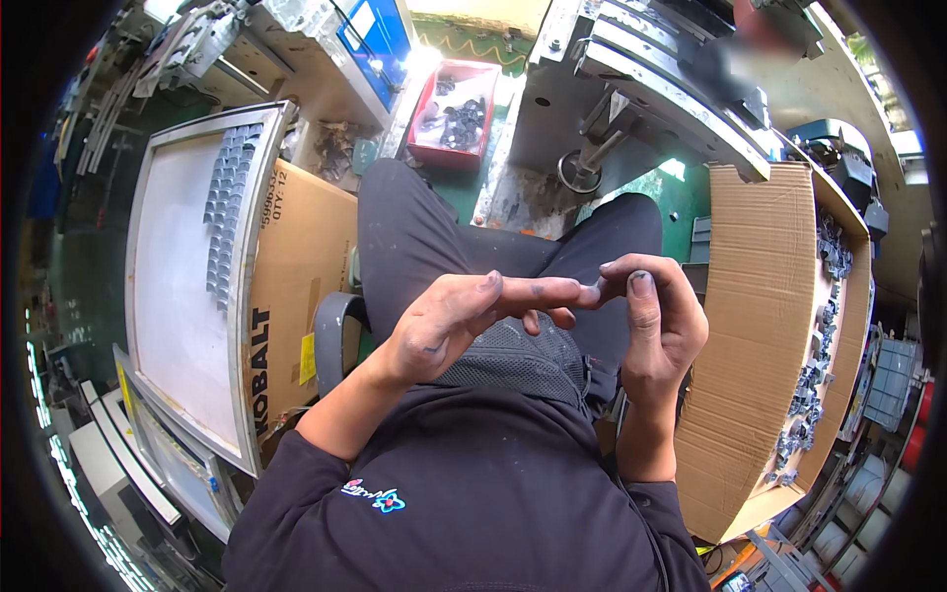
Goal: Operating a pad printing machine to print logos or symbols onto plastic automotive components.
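Both my hands meet above my lap, over a grey mesh cloth point(508, 355). My left hand point(464, 311) has its index finger stretched out to the right, and the other fingers lie partly hidden below it. At that fingertip, my right hand point(656, 321) touches with its bent index finger. Its thumb stands up, apart from the index finger. Dark smudges mark the fingers and thumbs. I see no object in either hand.
A white-faced framed panel point(178, 257) with rows of small grey parts leans by a cardboard box point(296, 266) on the left. Ahead sits a red bin point(449, 153) of dark parts, beside a metal machine point(631, 79). Right, an open cardboard carton point(750, 335) holds small metal parts.
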Motion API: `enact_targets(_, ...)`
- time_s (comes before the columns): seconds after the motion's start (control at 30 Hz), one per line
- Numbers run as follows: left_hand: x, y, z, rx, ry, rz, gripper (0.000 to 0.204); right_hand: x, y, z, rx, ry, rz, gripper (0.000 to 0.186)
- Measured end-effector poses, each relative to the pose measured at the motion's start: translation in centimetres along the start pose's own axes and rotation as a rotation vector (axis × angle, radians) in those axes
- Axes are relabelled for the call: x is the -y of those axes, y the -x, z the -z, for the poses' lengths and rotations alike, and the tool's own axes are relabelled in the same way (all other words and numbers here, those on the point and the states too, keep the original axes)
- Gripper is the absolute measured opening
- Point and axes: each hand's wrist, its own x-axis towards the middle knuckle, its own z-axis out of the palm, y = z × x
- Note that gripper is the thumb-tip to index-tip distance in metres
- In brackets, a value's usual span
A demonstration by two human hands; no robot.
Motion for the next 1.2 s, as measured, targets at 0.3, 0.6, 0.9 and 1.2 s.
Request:
enact_targets(0.3, -1.4, 0.1, -1.6, 0.05, -0.501, -0.16, 0.059, -0.4, 0.6, -0.8, 0.104, -0.119, 0.084, 0.022)
enact_targets(0.6, -1.9, 0.3, -2.3, 0.073, -1.077, -0.288, 0.054, -0.7, 1.0, -1.8, 0.129, -0.394, 0.056, 0.024)
enact_targets(0.9, -2.1, -0.1, -2.7, -0.057, -0.964, -0.362, 0.036, -1.7, 1.3, -2.4, 0.166, -0.549, -0.004, 0.03)
enact_targets(1.2, -1.9, -0.7, -3.4, -0.183, -0.967, -0.413, 0.02, -2.6, 1.4, -3.0, 0.115, -0.513, 0.087, 0.028)
